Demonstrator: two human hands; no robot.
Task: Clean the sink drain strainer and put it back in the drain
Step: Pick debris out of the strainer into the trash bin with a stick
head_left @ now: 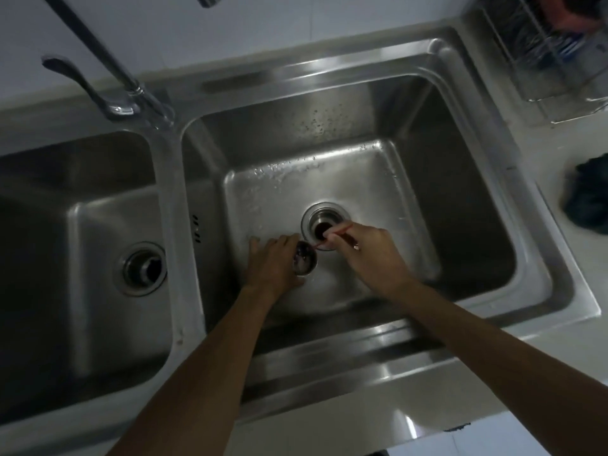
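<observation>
1. Head view: a steel double sink (pixel 329 345) fills the frame, and both bare forearms reach in from 6 o'clock to the floor of the right basin (pixel 460 199).
2. The drain (pixel 324 225) of that basin sits just right of the frame's centre. It is uncovered, a dark hole inside a bright metal ring.
3. The strainer (pixel 304 262) is out of the drain. It is a small metal cup at the drain's 8 o'clock, just beside the ring and low over the basin floor, with its mouth tilted up toward the camera.
4. The left hand (pixel 271 263) grips the strainer from the cup's 9 o'clock side, with the fingers wrapped round its wall.
5. The right hand (pixel 370 253) is at the drain's 4 o'clock, and its fingertips overlap the ring's edge. It pinches a thin red stick (pixel 340 231), whose far end points toward the strainer. A ring (pixel 356 247) shows on one finger.
6. The two hands are close but apart.
7. Water drops speckle the basin's back wall and floor toward 12 o'clock.
8. The left basin (pixel 82 225) lies at 9 o'clock, and its own second drain (pixel 143 268) holds a fitting.
9. The faucet (pixel 98 51) and its lever (pixel 74 80) rise at 10 o'clock.
10. A wire dish rack (pixel 543 60) stands at 2 o'clock, and a dark cloth (pixel 589 195) lies on the counter (pixel 526 133) at 3 o'clock.
</observation>
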